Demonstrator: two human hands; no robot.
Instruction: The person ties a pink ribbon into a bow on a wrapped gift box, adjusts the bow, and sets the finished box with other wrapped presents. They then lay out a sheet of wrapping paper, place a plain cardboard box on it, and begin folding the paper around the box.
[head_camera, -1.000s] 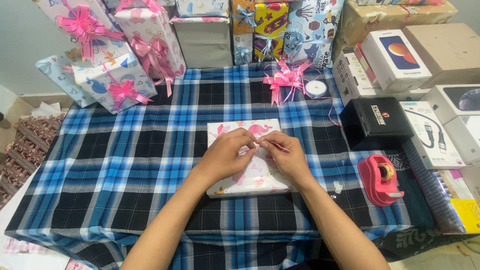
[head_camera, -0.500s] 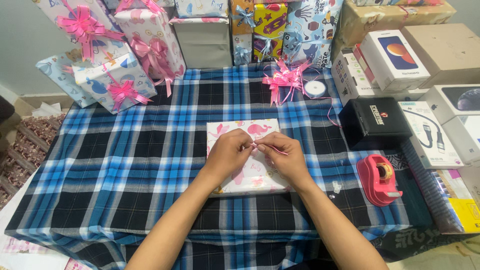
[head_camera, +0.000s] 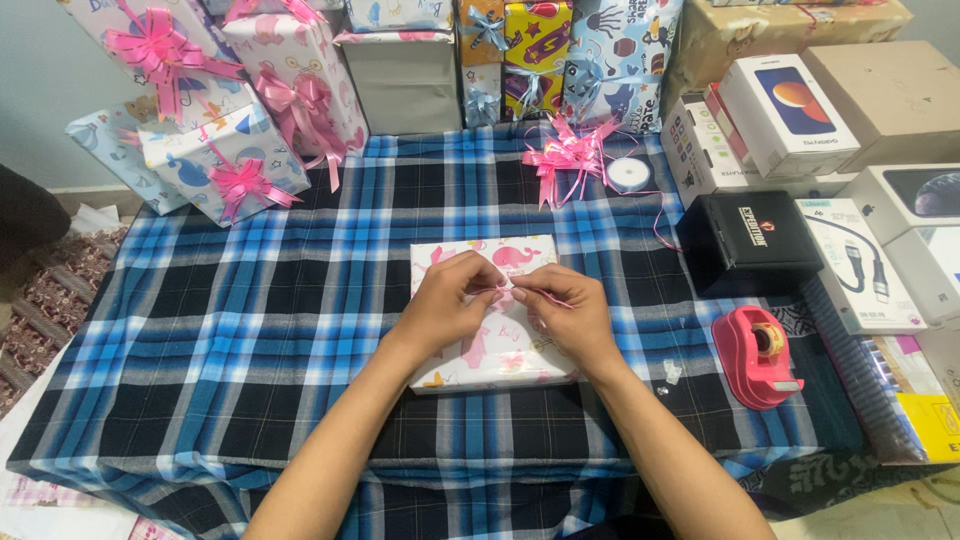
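Blue plaid cloth (head_camera: 250, 340), wrapped gifts behind. My left hand (head_camera: 448, 300) and right hand (head_camera: 568, 315) pinch thin pink ribbon (head_camera: 540, 295) over the wrapped box (head_camera: 480, 355) beneath my grip. Ribbon looks light, limp, slippery; best pinched near its ends.

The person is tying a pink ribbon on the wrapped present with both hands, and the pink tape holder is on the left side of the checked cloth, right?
Not quite. The pink plastic tape dispenser sits on the right side of the blue and black checked cloth, as the head view shows. The rest holds: the left hand and right hand pinch a thin pink ribbon over the flat white gift box with pink whale paper.
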